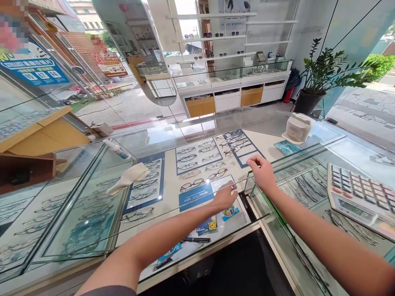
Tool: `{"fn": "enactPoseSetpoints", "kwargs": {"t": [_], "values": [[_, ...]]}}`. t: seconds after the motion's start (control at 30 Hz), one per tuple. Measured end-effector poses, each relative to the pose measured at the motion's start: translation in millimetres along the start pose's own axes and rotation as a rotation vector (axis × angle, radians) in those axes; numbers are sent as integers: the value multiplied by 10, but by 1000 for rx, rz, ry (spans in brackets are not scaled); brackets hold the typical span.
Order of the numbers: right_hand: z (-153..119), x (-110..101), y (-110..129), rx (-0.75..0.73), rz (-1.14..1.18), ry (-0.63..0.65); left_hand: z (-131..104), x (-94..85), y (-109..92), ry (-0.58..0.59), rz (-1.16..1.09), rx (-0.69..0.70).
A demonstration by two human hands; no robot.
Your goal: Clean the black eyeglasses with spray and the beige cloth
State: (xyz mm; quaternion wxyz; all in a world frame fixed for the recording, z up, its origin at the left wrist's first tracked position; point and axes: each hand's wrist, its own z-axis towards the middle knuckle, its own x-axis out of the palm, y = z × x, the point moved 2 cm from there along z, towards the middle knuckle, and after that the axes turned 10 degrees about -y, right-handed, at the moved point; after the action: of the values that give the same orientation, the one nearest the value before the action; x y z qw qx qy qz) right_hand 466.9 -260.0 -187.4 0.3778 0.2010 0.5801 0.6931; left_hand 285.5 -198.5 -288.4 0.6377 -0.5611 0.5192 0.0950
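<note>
Your left hand (226, 195) and right hand (262, 172) curl, any grip unclear; the light, fragile-looking black glasses (192, 183) suit bridge holding.

Head camera looks forward and down, close above a glass counter (262, 142).

A: What does the person wear?
B: A dark grey sleeve (108, 291), cut short, its edge curving around the left arm (173, 236) above the elbow.
A: Below it?
B: Bare forearm, slim, narrowing to an ungloved left hand (224, 196).
A: And the right arm (321, 226)?
B: Bare too, right hand (263, 172) included.
</note>
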Motion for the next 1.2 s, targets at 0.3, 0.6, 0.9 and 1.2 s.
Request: {"fn": "enactPoseSetpoints", "kwargs": {"t": [0.3,0.6,0.9,1.2], "values": [[-11,14,-28,2,-3,-24,-897,-1633,-884,360,147,365],[4,43,-13,2,-16,16,1145,-1990,-1324,-404,462,435],[-5,79,1,-8,-60,54,1804,-1767,-1277,-342,633,336],[-7,86,33,-1,-62,64,1752,-1724,-1159,-340,777,373]]}}
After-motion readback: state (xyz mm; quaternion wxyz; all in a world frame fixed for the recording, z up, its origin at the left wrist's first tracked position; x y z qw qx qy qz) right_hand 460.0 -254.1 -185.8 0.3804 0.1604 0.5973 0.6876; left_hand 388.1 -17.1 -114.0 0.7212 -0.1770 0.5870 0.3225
